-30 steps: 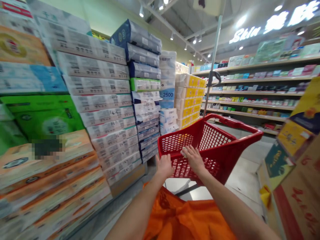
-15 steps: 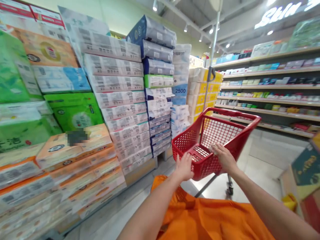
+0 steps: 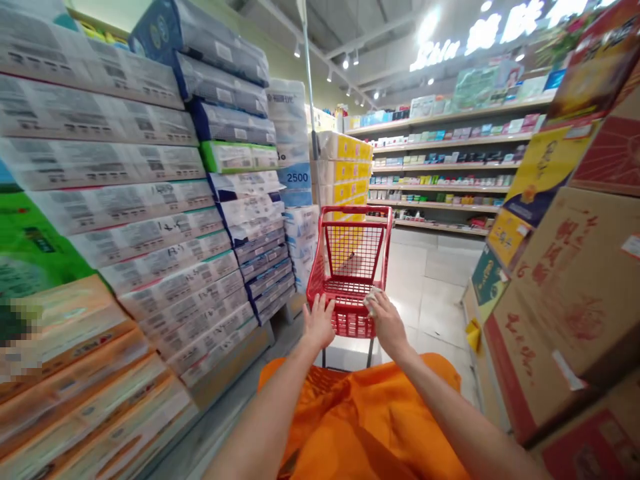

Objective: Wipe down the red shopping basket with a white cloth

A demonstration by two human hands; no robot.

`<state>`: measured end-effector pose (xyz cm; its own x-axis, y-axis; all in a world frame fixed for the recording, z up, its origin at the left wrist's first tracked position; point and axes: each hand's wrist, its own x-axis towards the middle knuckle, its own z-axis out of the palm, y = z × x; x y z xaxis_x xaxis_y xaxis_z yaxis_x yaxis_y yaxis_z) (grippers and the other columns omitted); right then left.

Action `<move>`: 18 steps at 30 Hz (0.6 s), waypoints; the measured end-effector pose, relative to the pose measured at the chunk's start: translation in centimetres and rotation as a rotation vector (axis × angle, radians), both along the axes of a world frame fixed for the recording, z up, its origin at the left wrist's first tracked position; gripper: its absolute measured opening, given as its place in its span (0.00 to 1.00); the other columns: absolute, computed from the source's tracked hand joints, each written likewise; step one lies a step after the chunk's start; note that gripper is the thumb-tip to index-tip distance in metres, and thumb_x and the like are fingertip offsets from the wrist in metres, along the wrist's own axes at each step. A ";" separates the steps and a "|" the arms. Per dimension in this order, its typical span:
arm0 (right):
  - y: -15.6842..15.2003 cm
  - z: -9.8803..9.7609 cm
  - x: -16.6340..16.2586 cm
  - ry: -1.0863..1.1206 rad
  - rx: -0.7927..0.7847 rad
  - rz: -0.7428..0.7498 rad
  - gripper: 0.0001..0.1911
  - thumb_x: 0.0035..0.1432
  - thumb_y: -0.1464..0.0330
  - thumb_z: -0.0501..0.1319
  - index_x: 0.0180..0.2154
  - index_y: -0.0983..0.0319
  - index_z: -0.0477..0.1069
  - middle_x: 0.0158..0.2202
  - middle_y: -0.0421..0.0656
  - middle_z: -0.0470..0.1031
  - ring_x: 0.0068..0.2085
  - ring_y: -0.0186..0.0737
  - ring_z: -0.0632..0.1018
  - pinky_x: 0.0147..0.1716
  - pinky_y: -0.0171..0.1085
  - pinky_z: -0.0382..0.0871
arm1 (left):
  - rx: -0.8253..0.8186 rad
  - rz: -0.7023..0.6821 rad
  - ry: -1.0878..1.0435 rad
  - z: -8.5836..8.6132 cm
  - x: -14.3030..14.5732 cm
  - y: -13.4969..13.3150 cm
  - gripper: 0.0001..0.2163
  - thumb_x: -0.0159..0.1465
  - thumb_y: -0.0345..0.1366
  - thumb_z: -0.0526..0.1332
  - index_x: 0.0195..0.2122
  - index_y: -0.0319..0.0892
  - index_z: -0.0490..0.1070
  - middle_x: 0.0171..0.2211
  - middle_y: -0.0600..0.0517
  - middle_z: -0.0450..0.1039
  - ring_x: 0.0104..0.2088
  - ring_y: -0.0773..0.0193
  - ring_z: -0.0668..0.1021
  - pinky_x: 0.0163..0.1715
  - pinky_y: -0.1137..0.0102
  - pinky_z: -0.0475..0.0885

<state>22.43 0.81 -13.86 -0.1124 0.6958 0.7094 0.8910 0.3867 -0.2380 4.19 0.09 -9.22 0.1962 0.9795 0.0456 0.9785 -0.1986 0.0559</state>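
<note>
A red shopping cart [image 3: 355,280] with a lattice basket stands straight in front of me in the aisle. My left hand [image 3: 319,325] is at the left of its near end, with the fingers stretched out and apart and nothing in them. Whether those fingertips touch the rim I cannot tell. At the near right corner of the basket, my right hand [image 3: 389,327] has its fingers closed on a small crumpled whitish cloth [image 3: 371,300], held against or just over the red plastic. Nothing shows inside the basket.
Wrapped paper packs [image 3: 165,220] are piled high on the left, with orange packs [image 3: 115,380] nearer me. Cardboard boxes [image 3: 565,300] line the right side. Yellow-and-white packs [image 3: 345,173] and stocked shelves [image 3: 440,167] stand farther off. Pale floor tiles [image 3: 425,287] show between.
My view has swung right, so the cart now appears straight ahead instead of angled, and the boxes on the right have come into view. Both hands stay at the cart's near end.
</note>
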 end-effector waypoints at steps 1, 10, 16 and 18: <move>0.0 -0.1 -1.0 0.004 -0.002 -0.009 0.18 0.59 0.73 0.47 0.48 0.64 0.67 0.54 0.50 0.64 0.58 0.46 0.60 0.52 0.47 0.60 | -0.012 -0.013 0.001 0.1 0.2 0.0 0.33 0.51 0.33 0.54 0.60 0.42 0.46 0.63 0.45 0.38 0.62 0.54 0.42 0.56 0.46 0.41; 0.8 0.2 -0.8 -0.072 -0.018 -0.030 0.18 0.59 0.75 0.48 0.49 0.65 0.67 0.54 0.51 0.64 0.57 0.45 0.62 0.52 0.46 0.58 | 0.002 0.040 0.039 0.4 -1.8 0.6 0.34 0.51 0.31 0.53 0.60 0.36 0.44 0.63 0.44 0.35 0.62 0.54 0.42 0.57 0.52 0.44; 0.9 0.1 -4.1 -0.032 -0.021 -0.021 0.18 0.59 0.74 0.50 0.50 0.63 0.66 0.55 0.50 0.63 0.57 0.46 0.60 0.53 0.47 0.58 | 0.012 0.052 -0.026 -0.2 -2.3 0.8 0.35 0.50 0.30 0.53 0.59 0.28 0.42 0.63 0.37 0.32 0.62 0.57 0.47 0.58 0.61 0.48; 0.8 0.1 -6.7 -0.064 -0.023 0.065 0.19 0.57 0.75 0.51 0.50 0.61 0.65 0.56 0.48 0.62 0.58 0.45 0.59 0.53 0.46 0.57 | 0.015 0.003 -0.035 -0.4 -2.3 0.6 0.33 0.51 0.30 0.52 0.59 0.29 0.43 0.63 0.38 0.34 0.62 0.59 0.47 0.58 0.62 0.48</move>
<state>15.77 1.65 -13.77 -0.2023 0.7018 0.6830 0.8780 0.4390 -0.1909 1.91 0.67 -9.65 0.1915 0.9792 0.0675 0.9765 -0.1970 0.0870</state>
